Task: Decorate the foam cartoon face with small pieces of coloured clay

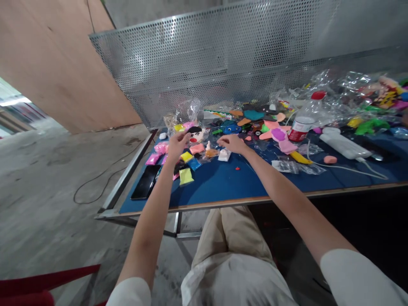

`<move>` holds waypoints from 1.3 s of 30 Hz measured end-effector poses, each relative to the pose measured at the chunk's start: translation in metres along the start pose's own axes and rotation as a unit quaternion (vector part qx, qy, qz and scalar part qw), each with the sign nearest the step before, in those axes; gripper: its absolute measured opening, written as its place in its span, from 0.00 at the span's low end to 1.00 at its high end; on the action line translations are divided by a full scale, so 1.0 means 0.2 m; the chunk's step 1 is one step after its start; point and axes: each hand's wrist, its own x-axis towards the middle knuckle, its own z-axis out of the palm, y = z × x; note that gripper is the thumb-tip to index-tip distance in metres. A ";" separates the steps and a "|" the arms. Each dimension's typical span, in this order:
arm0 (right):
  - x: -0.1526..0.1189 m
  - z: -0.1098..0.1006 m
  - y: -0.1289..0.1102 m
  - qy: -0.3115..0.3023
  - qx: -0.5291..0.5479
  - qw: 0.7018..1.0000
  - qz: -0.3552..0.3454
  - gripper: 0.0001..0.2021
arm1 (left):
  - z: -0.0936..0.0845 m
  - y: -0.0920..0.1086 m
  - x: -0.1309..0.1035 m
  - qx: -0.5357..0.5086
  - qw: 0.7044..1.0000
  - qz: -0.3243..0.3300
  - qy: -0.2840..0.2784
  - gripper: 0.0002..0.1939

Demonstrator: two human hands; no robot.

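My left hand [178, 143] reaches over the left part of the blue table, its fingertips pinched together at the left edge of a clay face [197, 134]. That face is pale, with black hair, dark eyes and a red mouth. To the right of it, my right hand [233, 143] hovers with bent fingers closed together; anything between them is too small to make out. Below the hands lie a white packet [224, 154], an orange-pink packet [196, 148], a yellow packet [186, 176] and a blue packet [194, 164] of soft clay.
A black phone [145, 182] lies by the table's left edge. Rightward stand a red-capped bottle [301, 123] and a white power strip [346, 143] with a cable. Clay figures and clear wrappers crowd the back, before a perforated metal panel [204, 55].
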 end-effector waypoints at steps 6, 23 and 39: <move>0.00 0.00 -0.03 -0.032 -0.055 0.998 -0.026 0.12 | -0.22 0.07 0.19 -0.055 0.993 -0.104 0.010 0.13; 0.00 0.01 -0.05 -0.054 -0.063 0.996 -0.042 0.13 | -0.33 0.00 0.21 -0.202 0.952 -0.166 0.161 0.10; -0.01 0.00 -0.06 -0.058 -0.059 0.995 -0.047 0.13 | -0.34 0.01 0.18 -0.109 0.972 -0.160 0.133 0.11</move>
